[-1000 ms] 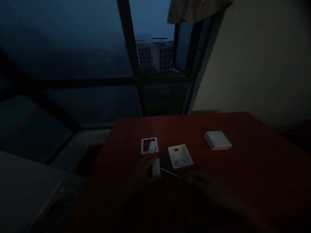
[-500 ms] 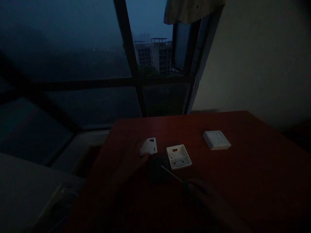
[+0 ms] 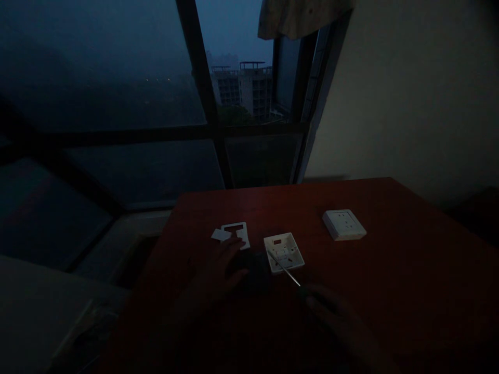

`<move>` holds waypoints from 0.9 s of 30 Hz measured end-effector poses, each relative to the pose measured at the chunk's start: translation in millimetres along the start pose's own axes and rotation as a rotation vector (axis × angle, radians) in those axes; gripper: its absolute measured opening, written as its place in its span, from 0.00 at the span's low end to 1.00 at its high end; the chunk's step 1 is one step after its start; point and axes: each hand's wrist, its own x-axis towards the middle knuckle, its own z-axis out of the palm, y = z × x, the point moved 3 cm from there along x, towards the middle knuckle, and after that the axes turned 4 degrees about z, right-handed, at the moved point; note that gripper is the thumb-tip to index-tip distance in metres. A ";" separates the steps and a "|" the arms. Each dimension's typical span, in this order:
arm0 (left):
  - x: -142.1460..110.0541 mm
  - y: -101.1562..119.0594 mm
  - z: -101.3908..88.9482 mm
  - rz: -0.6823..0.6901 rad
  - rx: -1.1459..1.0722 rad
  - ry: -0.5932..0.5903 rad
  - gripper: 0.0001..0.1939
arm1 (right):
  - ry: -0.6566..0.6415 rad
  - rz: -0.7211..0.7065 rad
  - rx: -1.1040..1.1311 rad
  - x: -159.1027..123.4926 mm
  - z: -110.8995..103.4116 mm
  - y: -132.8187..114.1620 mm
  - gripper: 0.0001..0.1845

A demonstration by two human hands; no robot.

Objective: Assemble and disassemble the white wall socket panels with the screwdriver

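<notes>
In the dim head view, my right hand is closed round the dark handle of a screwdriver. Its metal shaft points left, with the tip over the left side of an open white socket back box. My left hand has its fingers apart and holds nothing; its fingertips reach the lower edge of a white faceplate frame. A small white cover plate lies at the frame's left, partly overlapping it. Between thumb and box lies a dark square piece, its details lost in shadow.
A white wall socket on its box sits farther right on the reddish-brown table. Beyond the table's far edge are a dark-framed window and a pale wall.
My left hand has let go of the white cover plate, which now lies at the frame's left, and has opened. The screwdriver tip has moved from the dark piece to over the back box.
</notes>
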 end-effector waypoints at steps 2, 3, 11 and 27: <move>-7.0 5.4 5.4 0.007 -0.009 -0.074 0.34 | 0.037 0.025 0.041 2.3 -4.9 -0.6 0.26; -9.9 6.4 8.6 0.020 -0.013 -0.100 0.37 | 0.053 0.019 0.056 4.4 -7.3 -1.7 0.25; -18.0 3.1 24.6 0.072 -0.012 -0.166 0.43 | 0.285 -0.163 -0.154 39.4 -23.9 -16.7 0.20; 3.0 20.3 6.2 -0.076 -0.087 0.081 0.36 | 0.380 -0.288 -0.331 74.0 -12.5 -23.7 0.22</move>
